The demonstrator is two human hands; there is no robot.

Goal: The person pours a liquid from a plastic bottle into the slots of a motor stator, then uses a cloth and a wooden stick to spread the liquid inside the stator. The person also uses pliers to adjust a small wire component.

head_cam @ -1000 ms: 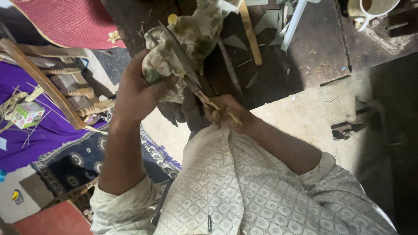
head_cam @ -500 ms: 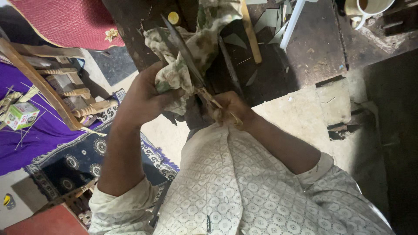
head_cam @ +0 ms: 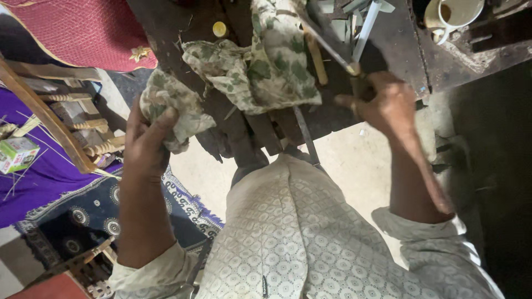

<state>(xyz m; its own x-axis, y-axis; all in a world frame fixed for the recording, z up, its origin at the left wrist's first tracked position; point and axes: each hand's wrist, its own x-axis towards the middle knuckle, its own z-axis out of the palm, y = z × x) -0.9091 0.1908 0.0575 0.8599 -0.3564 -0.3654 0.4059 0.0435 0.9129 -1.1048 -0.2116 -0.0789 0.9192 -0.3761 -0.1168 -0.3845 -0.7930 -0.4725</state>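
You sat over the dark workbench [head_cam: 399,39], and everything here I place from that bench. On its front part lay one large patterned cloth [head_cam: 266,66], green and cream, with one end hanging off the front edge toward you. Your left hand [head_cam: 147,141] was below the front edge, on the left side, closed firmly around this hanging end of the cloth. Your right hand [head_cam: 382,102] was over the front of the bench, on the right, wrapped around the handle of one long thin blade [head_cam: 327,44]; the blade pointed away from you across the bench top, just beside the cloth. I cannot tell how tight this grip was.

I think that to wipe the blade well, you should keep the cloth thick between your fingers and the edge, and pull the blade slowly with the sharp side turned away from your palm.

Smaller things: one cup [head_cam: 451,14] stood at the far right corner of the bench, one wooden stick [head_cam: 316,55] lay on the cloth, and one small yellow cap [head_cam: 220,29] sat left of the cloth.
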